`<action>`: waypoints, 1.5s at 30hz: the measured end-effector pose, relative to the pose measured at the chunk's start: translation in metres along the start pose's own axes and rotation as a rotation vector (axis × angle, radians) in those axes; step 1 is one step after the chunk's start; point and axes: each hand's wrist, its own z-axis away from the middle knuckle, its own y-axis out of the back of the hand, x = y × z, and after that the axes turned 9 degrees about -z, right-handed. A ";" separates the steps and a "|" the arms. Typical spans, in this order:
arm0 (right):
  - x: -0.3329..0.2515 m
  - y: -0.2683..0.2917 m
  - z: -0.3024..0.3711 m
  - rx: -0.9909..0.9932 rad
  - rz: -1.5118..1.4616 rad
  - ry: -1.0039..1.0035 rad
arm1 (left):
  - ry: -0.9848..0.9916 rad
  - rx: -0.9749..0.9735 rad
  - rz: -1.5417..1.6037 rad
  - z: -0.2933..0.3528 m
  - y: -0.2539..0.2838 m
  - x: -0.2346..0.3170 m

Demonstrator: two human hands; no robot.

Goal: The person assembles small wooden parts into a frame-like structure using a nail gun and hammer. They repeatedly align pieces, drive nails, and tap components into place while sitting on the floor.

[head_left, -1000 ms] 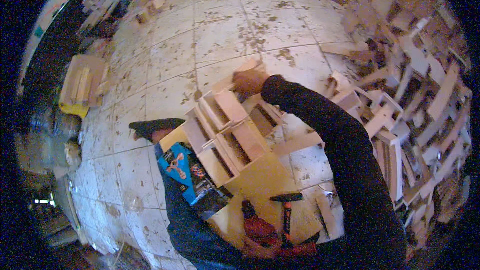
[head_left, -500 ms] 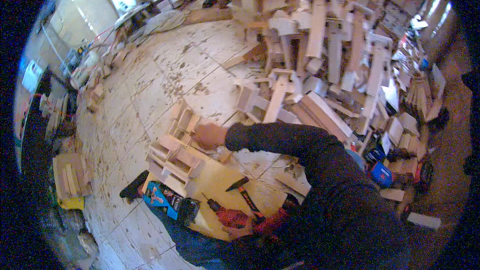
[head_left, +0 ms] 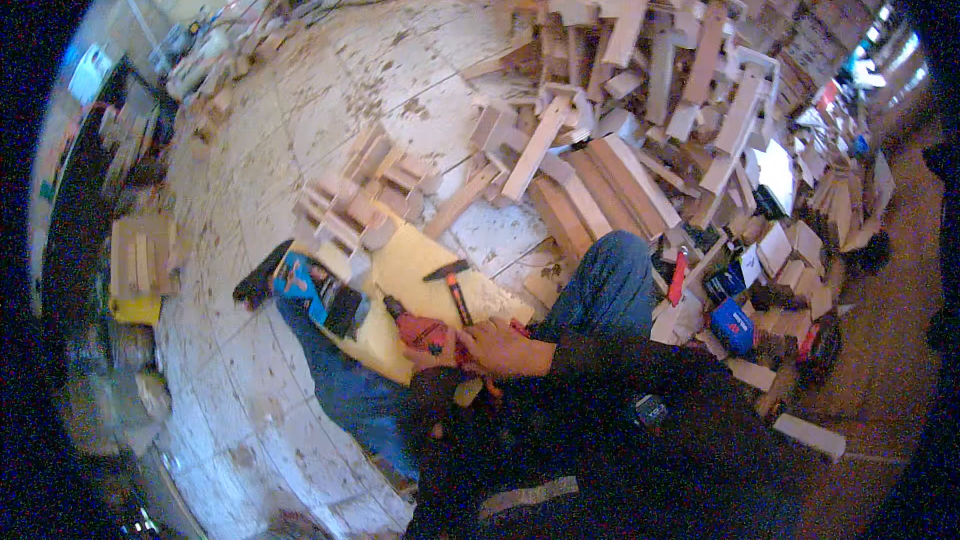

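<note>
A red power drill lies on the yellowish board across my lap, its bit end pointing away to the left. My right hand is at the drill's rear, fingers curled over it. Beside them lies a hammer with a dark head and an orange-and-black handle; the handle's end is close to my fingers. A dark left sleeve comes up to the drill's near side, where my left hand is too dark and covered to make out. At the board's far left end are a blue box and joined wooden pieces.
A large heap of wooden frames and blocks fills the right and far right. More wooden pieces stand on the tiled floor beyond the board. A blue package sits among offcuts at right. Wood is stacked on a yellow container at left.
My right hand has left the wooden pieces at the board's far end and come back to the drill. The view has shifted, and my right knee now shows.
</note>
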 end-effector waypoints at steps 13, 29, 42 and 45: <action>-0.015 -0.037 -0.010 0.215 0.457 0.089 | 0.348 -0.234 -0.440 0.002 0.032 0.067; -0.018 -0.047 -0.003 0.233 0.502 0.003 | -0.479 0.312 -0.243 -0.199 0.016 0.073; 0.000 -0.004 0.007 0.110 0.301 -0.140 | -0.879 0.728 -0.645 -0.134 0.079 0.156; 0.002 0.003 0.009 0.145 0.338 0.016 | -1.068 0.916 -0.421 -0.092 0.099 0.182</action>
